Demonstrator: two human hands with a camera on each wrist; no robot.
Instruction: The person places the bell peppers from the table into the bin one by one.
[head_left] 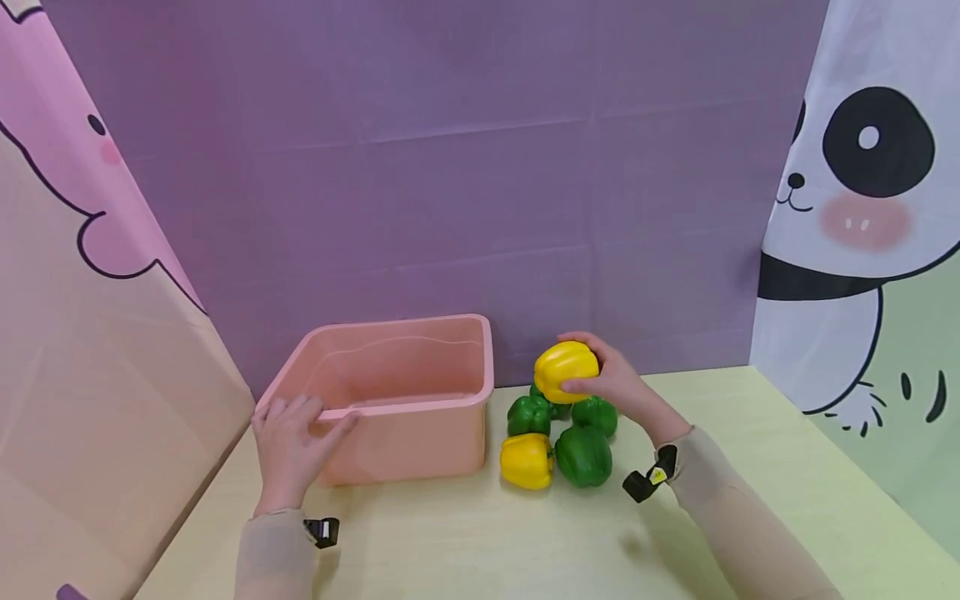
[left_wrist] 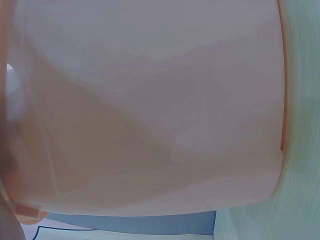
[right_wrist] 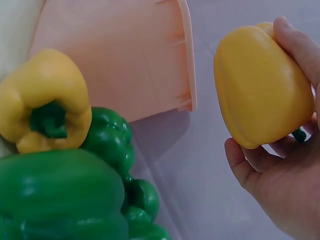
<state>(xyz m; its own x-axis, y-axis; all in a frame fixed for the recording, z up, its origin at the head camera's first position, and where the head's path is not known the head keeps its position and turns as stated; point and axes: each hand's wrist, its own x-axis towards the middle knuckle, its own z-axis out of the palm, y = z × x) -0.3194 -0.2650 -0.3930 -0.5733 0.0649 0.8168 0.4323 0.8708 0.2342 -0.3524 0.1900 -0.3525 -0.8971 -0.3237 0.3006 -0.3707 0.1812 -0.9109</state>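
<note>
A yellow bell pepper (head_left: pixel 566 372) is gripped in my right hand (head_left: pixel 619 385), raised above a cluster of peppers. In the right wrist view, thumb and fingers of the right hand (right_wrist: pixel 295 175) curl round the held yellow bell pepper (right_wrist: pixel 260 90), its green stem pointing down. My left hand (head_left: pixel 291 446) holds the near-left rim of a pink plastic bin (head_left: pixel 420 446). Up close in the left wrist view, the bin's wall (left_wrist: pixel 165 110) fills most of the picture. The inside floor of the bin is hidden by its front wall.
On the table (head_left: pixel 480 542), right of the bin, another yellow bell pepper (head_left: pixel 526 461) lies beside a large green bell pepper (head_left: pixel 583 456). Several smaller green peppers (head_left: pixel 528 415) sit behind them. A purple cloth backdrop (head_left: pixel 420 183) stands behind the bin; printed panels flank both sides.
</note>
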